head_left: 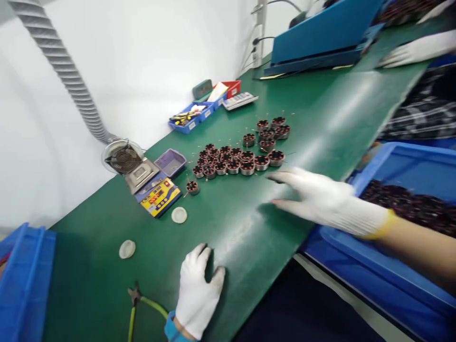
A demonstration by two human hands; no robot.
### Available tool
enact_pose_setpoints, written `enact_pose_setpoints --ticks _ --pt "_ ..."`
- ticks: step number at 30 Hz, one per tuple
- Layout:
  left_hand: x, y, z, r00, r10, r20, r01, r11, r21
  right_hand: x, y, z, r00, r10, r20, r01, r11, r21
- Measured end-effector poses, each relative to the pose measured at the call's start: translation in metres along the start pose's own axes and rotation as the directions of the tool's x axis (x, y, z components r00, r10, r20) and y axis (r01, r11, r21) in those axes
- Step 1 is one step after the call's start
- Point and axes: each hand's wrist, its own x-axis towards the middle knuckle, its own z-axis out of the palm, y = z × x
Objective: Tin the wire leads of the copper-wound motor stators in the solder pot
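My left hand (199, 292), in a white glove with dark fingertips, rests on the green tabletop (228, 285) with thumb and fingers apart, holding nothing. Beside it lie cutting pliers (134, 294) with green handles, their lower ends cut off by the frame. My right hand (317, 197), gloved in white with a yellow cuff, is stretched over the table with its fingers parted and nothing in them. Just past its fingertips stand several copper-wound motor stators (247, 167) in a cluster. One lone stator (192, 187) sits left of the group.
A blue tub (420, 152) of dark wound parts stands at right; another blue bin (24, 280) is at left. A yellow-blue device (160, 197), fume duct (67, 71), two pale discs (179, 215) and tool trays (188, 118) lie beyond. A co-worker's gloved hand (409, 52) shows top right.
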Motion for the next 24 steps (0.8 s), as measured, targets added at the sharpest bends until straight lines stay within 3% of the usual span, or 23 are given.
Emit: enact_pose_setpoints --ticks 3,5,7,10,12,14,15,17,19,21,22,24 --pt "0.002 0.002 -0.003 1.000 -0.011 0.013 0.012 0.999 -0.036 0.084 -0.065 0.032 0.961 -0.272 0.046 0.270 0.962 0.051" --pt "0.004 0.002 -0.006 0.999 -0.027 0.026 0.029 0.996 -0.083 0.125 -0.103 0.056 0.922 -0.381 0.076 0.377 0.924 0.062" --pt "0.006 0.004 -0.010 0.997 -0.059 0.044 0.065 0.989 -0.135 0.152 -0.131 0.076 0.905 -0.417 0.082 0.414 0.909 0.051" --pt "0.009 0.009 -0.015 0.990 -0.129 0.052 0.138 0.960 -0.246 0.165 -0.148 0.089 0.914 -0.400 0.065 0.399 0.916 0.031" --pt "0.010 0.015 -0.018 0.976 -0.216 0.008 0.204 0.906 -0.370 0.157 -0.148 0.085 0.921 -0.385 0.054 0.384 0.923 0.029" --pt "0.011 0.021 -0.020 0.925 -0.375 -0.058 0.281 0.780 -0.559 0.137 -0.147 0.076 0.924 -0.379 0.053 0.377 0.926 0.035" --pt "0.012 0.023 -0.020 0.883 -0.465 -0.064 0.306 0.673 -0.674 0.122 -0.148 0.071 0.925 -0.377 0.049 0.375 0.926 0.049" --pt "0.013 0.026 -0.018 0.823 -0.566 0.049 0.304 0.366 -0.879 0.088 -0.158 0.062 0.921 -0.389 0.022 0.385 0.917 0.107" --pt "0.013 0.027 -0.013 0.826 -0.528 0.196 0.285 0.091 -0.954 0.054 -0.173 0.054 0.882 -0.464 -0.086 0.469 0.841 0.269" --pt "0.012 0.025 -0.007 0.829 -0.494 0.260 0.270 -0.054 -0.961 0.029 -0.187 0.045 0.821 -0.546 -0.166 0.561 0.719 0.410" --pt "0.012 0.024 -0.005 0.818 -0.506 0.274 0.266 -0.090 -0.960 0.023 -0.191 0.040 0.823 -0.540 -0.175 0.551 0.685 0.477" --pt "0.011 0.021 -0.004 0.789 -0.532 0.307 0.268 -0.151 -0.951 0.024 -0.193 0.030 0.908 -0.410 -0.085 0.374 0.702 0.606"
